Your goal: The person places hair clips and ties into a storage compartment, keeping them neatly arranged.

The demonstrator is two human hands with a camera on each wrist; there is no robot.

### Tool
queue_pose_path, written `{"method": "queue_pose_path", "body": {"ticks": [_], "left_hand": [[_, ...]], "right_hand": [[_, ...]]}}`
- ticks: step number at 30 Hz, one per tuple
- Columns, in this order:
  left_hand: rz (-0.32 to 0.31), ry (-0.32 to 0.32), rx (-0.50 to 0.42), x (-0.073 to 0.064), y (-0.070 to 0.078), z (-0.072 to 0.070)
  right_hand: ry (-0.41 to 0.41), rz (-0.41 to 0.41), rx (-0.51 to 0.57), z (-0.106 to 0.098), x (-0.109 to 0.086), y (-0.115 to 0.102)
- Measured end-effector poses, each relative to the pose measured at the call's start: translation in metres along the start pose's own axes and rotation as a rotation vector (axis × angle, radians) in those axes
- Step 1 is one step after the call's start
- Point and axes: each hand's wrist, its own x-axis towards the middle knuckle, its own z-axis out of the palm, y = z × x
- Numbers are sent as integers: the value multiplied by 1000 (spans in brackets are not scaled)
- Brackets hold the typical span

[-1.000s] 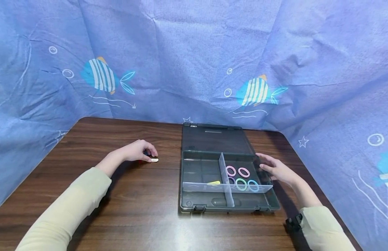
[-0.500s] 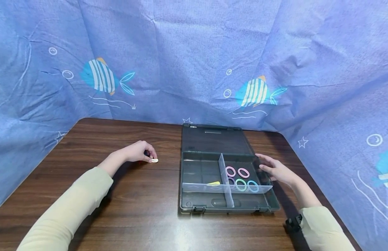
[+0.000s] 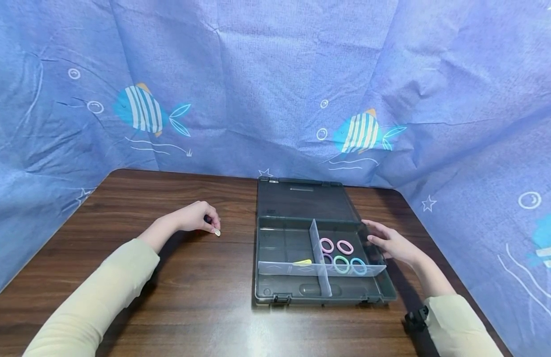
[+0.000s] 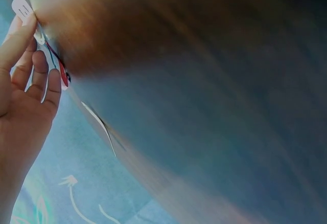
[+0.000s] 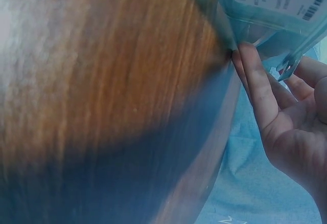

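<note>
A white snap hair clip [image 4: 22, 9] is pinched between the thumb and fingers of my left hand [image 3: 196, 216], low over the left part of the table. Close to those fingertips, the left wrist view shows a red clip [image 4: 64, 75], partly hidden. My right hand [image 3: 395, 244] touches the right side of a dark see-through divider box [image 3: 284, 286], its fingers fairly straight along the wall. Inside the box, a yellow hair clip [image 3: 303, 262] lies in the back left compartment. Several coloured hair ties, among them a pink hair tie [image 3: 345, 247], lie in the back right one.
The box lid [image 3: 304, 201] lies folded back on the wooden table [image 3: 204, 297]. Clear dividers [image 3: 320, 272] part the box into compartments. A thin pale object [image 4: 102, 124] lies farther off in the left wrist view. A blue fish-print cloth [image 3: 257, 89] hangs behind the table.
The white hair clip in my left fingers has tilted, its free end now pointing down toward the table, and it has come slightly lower. My right hand has stayed at the box.
</note>
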Motion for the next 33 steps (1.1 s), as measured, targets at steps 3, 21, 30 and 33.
{"method": "queue_pose_path", "body": {"ticks": [3, 21, 30, 33], "left_hand": [[-10, -7, -8, 0, 0, 0], [29, 22, -109, 0, 13, -7], [57, 77, -183, -1, 25, -12], [46, 96, -183, 0, 30, -13]], "right_hand": [[-1, 1, -6, 0, 0, 0], [14, 8, -2, 1, 1, 1], [6, -7, 19, 1, -1, -1], [5, -7, 22, 1, -1, -1]]}}
